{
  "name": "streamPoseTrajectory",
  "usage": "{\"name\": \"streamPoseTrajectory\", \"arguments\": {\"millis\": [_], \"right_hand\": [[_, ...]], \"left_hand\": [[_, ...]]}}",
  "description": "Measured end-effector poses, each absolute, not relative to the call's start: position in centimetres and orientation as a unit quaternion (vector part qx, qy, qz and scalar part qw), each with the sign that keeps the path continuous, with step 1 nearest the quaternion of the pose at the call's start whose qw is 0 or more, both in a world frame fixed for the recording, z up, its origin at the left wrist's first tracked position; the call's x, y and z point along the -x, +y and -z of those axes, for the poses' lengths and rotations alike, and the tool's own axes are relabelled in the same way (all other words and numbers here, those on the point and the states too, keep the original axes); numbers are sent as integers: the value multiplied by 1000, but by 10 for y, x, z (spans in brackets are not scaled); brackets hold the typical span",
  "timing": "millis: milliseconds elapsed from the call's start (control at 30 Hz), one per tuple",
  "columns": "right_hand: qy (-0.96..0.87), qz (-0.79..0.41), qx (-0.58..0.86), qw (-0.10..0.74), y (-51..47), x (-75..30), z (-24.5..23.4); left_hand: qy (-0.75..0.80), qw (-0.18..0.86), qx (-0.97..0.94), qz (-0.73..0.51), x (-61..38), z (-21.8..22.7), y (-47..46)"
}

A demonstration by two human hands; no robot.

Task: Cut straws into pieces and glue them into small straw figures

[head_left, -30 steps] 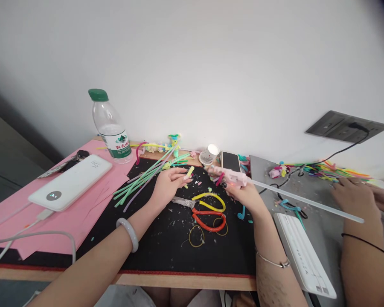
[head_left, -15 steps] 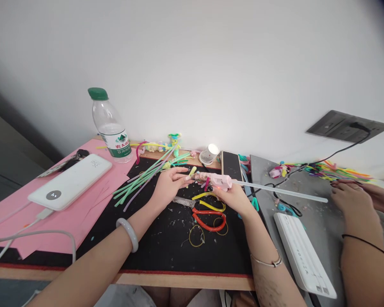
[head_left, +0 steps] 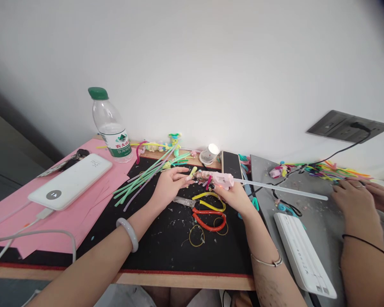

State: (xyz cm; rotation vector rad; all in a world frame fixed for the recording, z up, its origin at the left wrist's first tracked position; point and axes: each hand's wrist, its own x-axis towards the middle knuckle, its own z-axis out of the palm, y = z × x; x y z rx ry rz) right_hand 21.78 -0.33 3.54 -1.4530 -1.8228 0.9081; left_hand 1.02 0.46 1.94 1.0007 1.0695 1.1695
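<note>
My right hand [head_left: 236, 199] is closed around a pink hot glue gun [head_left: 223, 180], its nozzle end pointing left. A long translucent glue stick [head_left: 281, 189] sticks out of its rear. A small orange light glows on the gun's underside. My left hand [head_left: 169, 185] pinches a short yellow fuzzy piece [head_left: 193, 172], like a pipe cleaner, right by the nozzle; I cannot tell whether they touch. A magenta strand [head_left: 208, 182] hangs by the gun. Below the hands lie scissors [head_left: 209, 212] with yellow and red loop handles.
Green and purple pipe cleaners [head_left: 147, 179] lie left of my hands. Further left are a water bottle [head_left: 110, 128] and white power bank [head_left: 70, 181] on pink paper. A paper cup [head_left: 209, 153] stands by the wall. Another person's hands [head_left: 352, 198] work at right, near a second power bank [head_left: 304, 253].
The glue gun has shifted very slightly to the right in my right hand. My left hand stays nearly in place with the yellow piece. The other person's hands have moved a little.
</note>
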Motion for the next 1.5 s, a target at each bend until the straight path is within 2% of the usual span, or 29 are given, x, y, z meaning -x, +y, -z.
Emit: {"name": "streamPoseTrajectory", "arguments": {"millis": [567, 1233, 1500], "right_hand": [[-691, -345, 556, 308, -3, -219, -37], [-676, -328, 564, 341, 0, -223, -32], [-704, -358, 547, 279, -3, -221, -34]], "left_hand": [[458, 593, -435, -499, -10, -17, 5], [458, 585, -445, -499, -10, -17, 4], [458, 587, -438, -505, -11, -18, 5]]}}
